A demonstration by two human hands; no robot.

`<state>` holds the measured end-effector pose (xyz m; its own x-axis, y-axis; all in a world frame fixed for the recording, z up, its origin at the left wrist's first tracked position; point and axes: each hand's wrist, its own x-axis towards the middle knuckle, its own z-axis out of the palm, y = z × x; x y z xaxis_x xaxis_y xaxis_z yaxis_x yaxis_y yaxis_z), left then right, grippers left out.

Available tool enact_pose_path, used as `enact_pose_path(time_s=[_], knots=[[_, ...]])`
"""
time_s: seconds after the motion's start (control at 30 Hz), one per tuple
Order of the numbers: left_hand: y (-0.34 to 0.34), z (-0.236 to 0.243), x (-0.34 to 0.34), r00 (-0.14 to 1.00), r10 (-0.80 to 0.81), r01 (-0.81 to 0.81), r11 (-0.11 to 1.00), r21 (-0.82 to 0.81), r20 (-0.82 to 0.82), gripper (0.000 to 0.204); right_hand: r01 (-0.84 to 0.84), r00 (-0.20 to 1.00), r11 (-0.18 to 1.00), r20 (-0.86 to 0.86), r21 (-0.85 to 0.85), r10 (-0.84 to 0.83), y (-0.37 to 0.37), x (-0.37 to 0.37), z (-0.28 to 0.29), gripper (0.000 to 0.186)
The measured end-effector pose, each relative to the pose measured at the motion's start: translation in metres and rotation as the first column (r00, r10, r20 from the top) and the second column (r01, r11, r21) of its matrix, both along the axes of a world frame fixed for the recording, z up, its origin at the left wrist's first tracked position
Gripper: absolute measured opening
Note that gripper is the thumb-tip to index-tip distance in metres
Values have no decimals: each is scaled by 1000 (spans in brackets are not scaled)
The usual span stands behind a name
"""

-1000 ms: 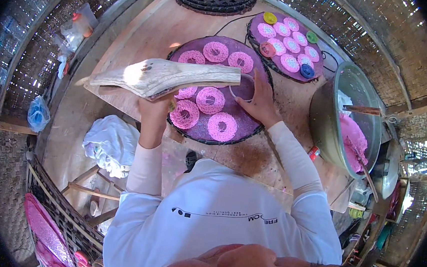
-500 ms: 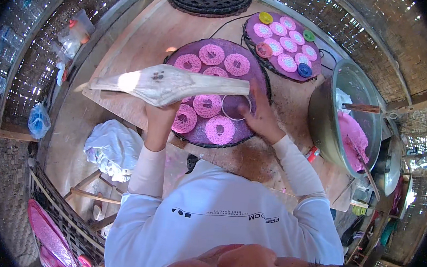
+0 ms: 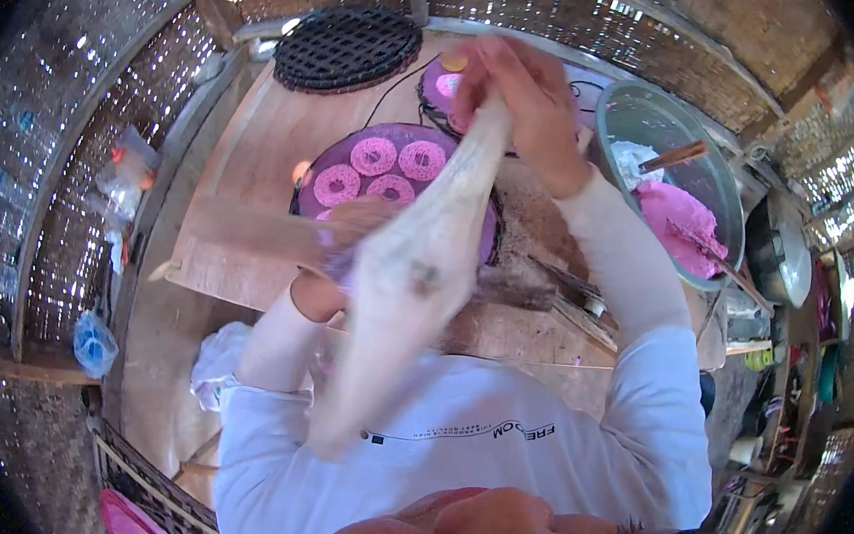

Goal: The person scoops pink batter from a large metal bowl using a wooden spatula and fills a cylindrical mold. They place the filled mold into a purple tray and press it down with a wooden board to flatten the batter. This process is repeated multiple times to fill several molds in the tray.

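A pale wooden piece (image 3: 418,251), thick in the middle and tapering at both ends, slants across the view, blurred by motion. My right hand (image 3: 544,121) is closed around its upper end. Beneath it, a second wooden bar (image 3: 259,232) crosses sideways, also blurred. My left hand (image 3: 355,219) is wrapped round this bar near its middle, its fingers partly hidden by the pale piece. Behind lies a round purple mat (image 3: 397,133) bearing several lacy pink rings (image 3: 360,151); the tool and my left hand cover its near part.
A second purple mat (image 3: 433,85) lies beyond, mostly behind my right hand. At the right a large basin (image 3: 615,106) holds pink dough (image 3: 677,216), white stuff and sticks. A stack of dark woven trays (image 3: 349,50) sits at the far left of the wooden table (image 3: 242,192).
My right hand has left the white ring on the mat and moved up to grip the pale piece. That piece has swung from level to steeply slanted, apart from the second bar.
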<state>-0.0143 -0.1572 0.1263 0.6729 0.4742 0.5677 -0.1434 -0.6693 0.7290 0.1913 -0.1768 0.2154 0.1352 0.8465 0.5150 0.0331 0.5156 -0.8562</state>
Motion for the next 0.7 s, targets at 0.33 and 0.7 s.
enact_pose_path(time_s=[0.33, 0.7], knots=[[-4, 74, -21, 923, 196, 112, 684, 721, -330, 32, 173, 866, 981, 461, 89, -195, -61, -60, 20, 40], [26, 31, -54, 837, -164, 305, 932, 196, -521, 47, 190, 920, 973, 323, 128, -222, -157, -32, 45, 27]])
